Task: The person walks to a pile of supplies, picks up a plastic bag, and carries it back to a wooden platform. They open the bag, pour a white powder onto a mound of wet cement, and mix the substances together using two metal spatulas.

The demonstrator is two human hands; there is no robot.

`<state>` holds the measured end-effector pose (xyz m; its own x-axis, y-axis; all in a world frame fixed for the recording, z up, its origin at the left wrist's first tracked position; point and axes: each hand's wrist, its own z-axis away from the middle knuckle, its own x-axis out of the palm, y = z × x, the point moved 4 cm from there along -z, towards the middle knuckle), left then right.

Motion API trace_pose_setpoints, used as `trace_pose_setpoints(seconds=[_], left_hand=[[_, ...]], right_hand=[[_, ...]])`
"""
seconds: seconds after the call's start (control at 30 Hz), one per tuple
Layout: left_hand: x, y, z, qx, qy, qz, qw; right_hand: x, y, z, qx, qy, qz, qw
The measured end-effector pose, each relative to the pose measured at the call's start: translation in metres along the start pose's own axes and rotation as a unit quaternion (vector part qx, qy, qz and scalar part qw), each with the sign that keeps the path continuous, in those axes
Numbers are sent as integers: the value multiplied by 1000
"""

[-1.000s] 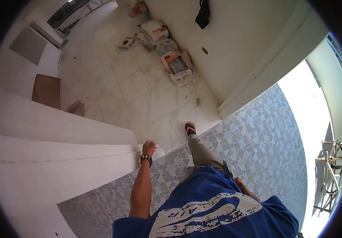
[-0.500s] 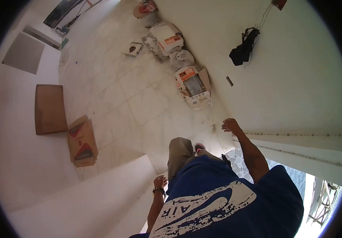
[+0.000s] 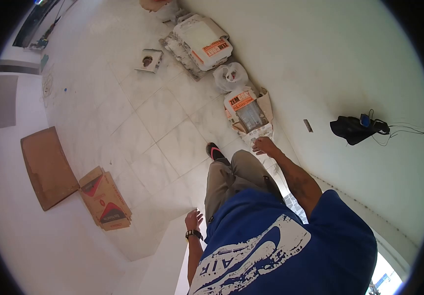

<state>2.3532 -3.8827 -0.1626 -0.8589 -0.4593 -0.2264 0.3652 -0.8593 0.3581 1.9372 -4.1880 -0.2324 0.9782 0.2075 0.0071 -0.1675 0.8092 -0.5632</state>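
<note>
My left hand (image 3: 194, 219), with a dark watch (image 3: 193, 234) on its wrist, hangs beside my trousers near a white wall edge. Its fingers are loosely bent and apart, holding nothing visible. My right hand (image 3: 265, 146) is held forward, its fingers loosely curled and seemingly free of any object. In the view it lies just below an opened Zemcoat skimcoat bag (image 3: 241, 103) on the floor, with a gap between them that I cannot judge. One of my feet, in a dark and pink shoe (image 3: 214, 150), is stretched forward on the tiles.
Along the right wall lie a clear plastic bag (image 3: 230, 76) and a stacked Zemcoat bag (image 3: 204, 44). A small box (image 3: 149, 61) sits on the tiled floor (image 3: 148, 113). Flattened cardboard (image 3: 106, 199) and a brown board (image 3: 49, 167) lie left. A black bag (image 3: 354, 129) hangs at right.
My body has moved forward and turned, bringing the skimcoat bags closer. The front foot has stepped ahead. My right hand has shifted left in view, and the doorway has slid toward the bottom edge.
</note>
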Motion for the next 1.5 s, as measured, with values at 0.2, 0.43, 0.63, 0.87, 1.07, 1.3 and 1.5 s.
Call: trace_pose_setpoints(seconds=[0.2,0.43,0.63,0.87,1.07,1.3,1.5], left_hand=[[6,299,-26,190,23,-56,980],[39,316,-91,64,61,-125,988],[64,247,-81,-156,68,-185,968],[88,260,-70,-260,121,-169,943],[112,310,-86,-241,115,-169,949],[126,344,-97,-243,104,-188,946],[135,360,-107,-233,90,-188,950]], right_hand=[[21,-107,-136,-37,-47,-76,995],[14,-176,-361,-414,22,625,662],[-25,-152,-499,-209,100,649,724],[-72,-120,-588,1,188,251,950],[-63,-28,-644,-142,71,239,958],[-42,-246,-545,-293,273,329,855],[-71,-213,-612,-39,1,478,877]])
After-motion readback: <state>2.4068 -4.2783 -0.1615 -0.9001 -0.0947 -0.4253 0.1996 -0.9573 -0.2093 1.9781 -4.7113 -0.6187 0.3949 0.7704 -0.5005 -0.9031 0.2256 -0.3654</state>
